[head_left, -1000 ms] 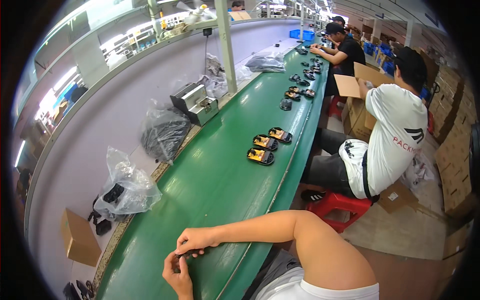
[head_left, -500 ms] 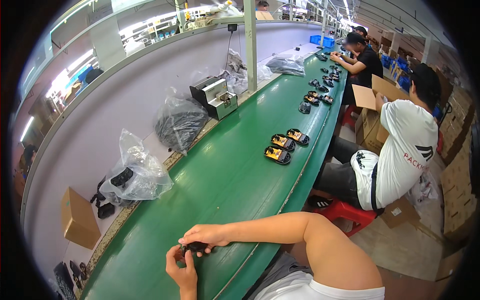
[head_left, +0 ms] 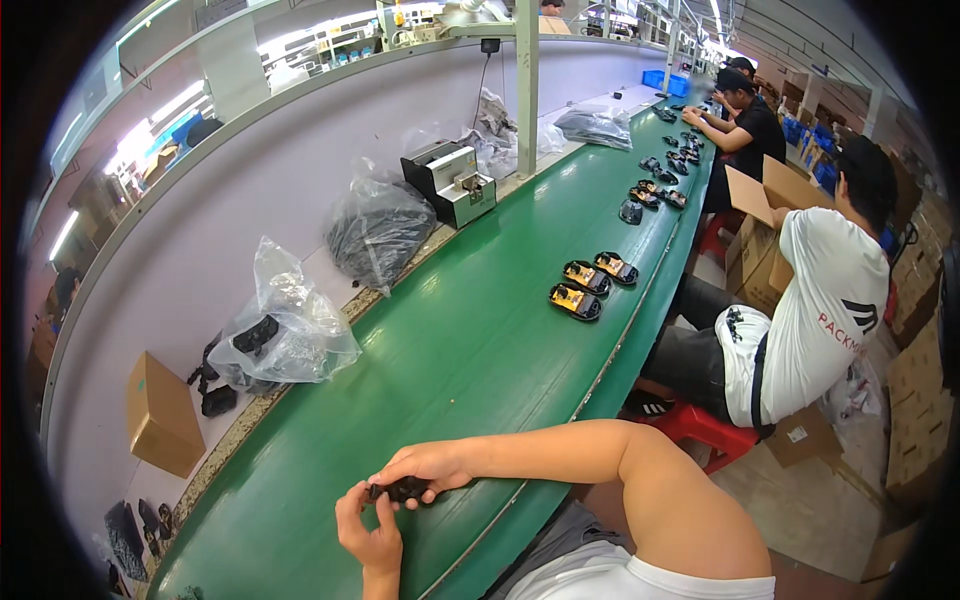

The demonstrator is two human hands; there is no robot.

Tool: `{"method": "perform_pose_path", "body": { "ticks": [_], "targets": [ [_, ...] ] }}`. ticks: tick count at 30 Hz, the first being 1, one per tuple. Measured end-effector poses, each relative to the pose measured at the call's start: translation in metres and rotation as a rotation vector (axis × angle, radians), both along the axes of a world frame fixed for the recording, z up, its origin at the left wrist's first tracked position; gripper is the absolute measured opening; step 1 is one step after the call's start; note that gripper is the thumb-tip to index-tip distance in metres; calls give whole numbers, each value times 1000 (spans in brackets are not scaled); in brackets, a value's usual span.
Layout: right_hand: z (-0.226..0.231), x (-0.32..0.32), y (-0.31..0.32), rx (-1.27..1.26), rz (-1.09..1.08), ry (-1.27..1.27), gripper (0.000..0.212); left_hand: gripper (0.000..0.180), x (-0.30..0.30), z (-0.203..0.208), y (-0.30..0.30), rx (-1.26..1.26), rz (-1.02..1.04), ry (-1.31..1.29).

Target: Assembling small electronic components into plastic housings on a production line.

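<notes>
Small black part (head_left: 402,490): dark, lumpy, roughly oblong, lying near level. Held just above the near end of the green conveyor belt (head_left: 440,350), towards its right edge. Ends covered by fingers; finer detail too small to tell.

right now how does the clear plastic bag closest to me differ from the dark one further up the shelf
The clear bag is see-through, so a few black parts inside show; the dark bag looks grey-black and its contents cannot be made out. The clear bag lies near a brown cardboard box, while the dark bag lies beside a grey metal machine. Both are crumpled plastic bags on the pale shelf along the green conveyor belt.
</notes>
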State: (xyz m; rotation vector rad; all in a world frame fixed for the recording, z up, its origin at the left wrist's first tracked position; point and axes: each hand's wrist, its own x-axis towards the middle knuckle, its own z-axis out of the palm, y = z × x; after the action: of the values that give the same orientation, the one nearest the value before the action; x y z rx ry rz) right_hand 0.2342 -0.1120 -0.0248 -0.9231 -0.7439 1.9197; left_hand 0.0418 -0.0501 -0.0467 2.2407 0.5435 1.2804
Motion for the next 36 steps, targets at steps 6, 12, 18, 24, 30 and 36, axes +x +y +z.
{"method": "perform_pose_path", "body": {
  "ticks": [6, 12, 18, 24, 30, 36],
  "targets": [
    [-5, -1, 0, -7, -9, 59, 31, 32, 2, 0, -1, -80, -29, -53],
    [-5, -2, -1, 28, -55, 72, 27, 32, 4, 6, -4, -144, -115, -83],
    [-9, 1, -1, 50, -76, 57, 23, 28, 7, 11, -5, -94, -70, -24],
    [1, 4, 8, 42, -124, 16, 30, 18, 3, 11, 6, -195, -59, -58],
    [4, 9, -1, 29, -140, -97, 33, 15, 8, 12, 2, -308, -39, -4],
    [2, 4, -6, 11, -168, -100, 27, 20, 1, 2, -7, -353, -44, -4]
  ]
}}
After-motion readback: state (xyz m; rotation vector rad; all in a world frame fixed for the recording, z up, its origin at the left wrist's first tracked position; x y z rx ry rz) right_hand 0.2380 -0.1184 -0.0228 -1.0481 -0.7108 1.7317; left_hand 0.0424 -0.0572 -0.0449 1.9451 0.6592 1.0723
